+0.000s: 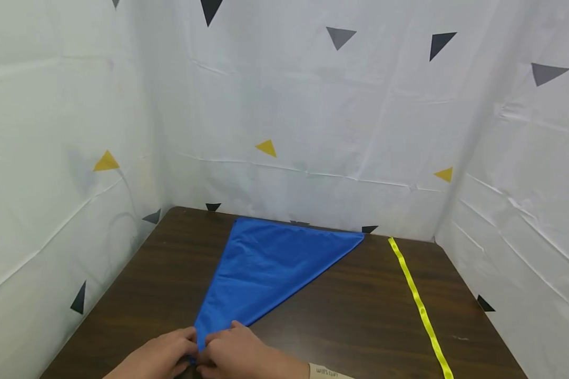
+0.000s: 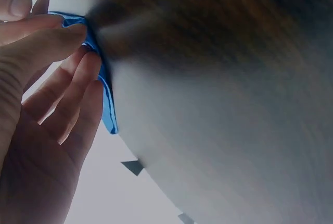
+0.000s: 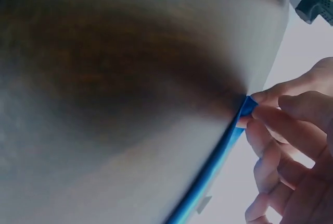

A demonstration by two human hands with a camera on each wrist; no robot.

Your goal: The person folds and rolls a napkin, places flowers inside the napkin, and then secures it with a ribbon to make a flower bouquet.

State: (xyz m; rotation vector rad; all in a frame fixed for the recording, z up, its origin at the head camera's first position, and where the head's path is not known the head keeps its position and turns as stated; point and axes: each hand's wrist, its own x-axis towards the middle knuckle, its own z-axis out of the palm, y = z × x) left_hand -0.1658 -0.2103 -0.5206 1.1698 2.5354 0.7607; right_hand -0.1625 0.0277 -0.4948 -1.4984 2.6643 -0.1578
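White draped walls (image 1: pixel 308 105), dark wood-grain table (image 1: pixel 351 310). Blue cloth (image 1: pixel 265 268) lies as triangle: wide edge along table's far side, narrow corner at near side. Left hand (image 1: pixel 163 351) and right hand (image 1: pixel 234 351) both pinch that near corner, fingertips close together. Best handling, probably: light grip, any layers matched at tip before pressing, no tugging (slick-looking fabric likely creeps). Yellow ribbon (image 1: pixel 422 310) well apart, off to right.

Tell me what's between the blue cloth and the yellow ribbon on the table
Just bare brown tabletop: in the head view, nothing lies on the stretch between the blue cloth and the yellow ribbon.
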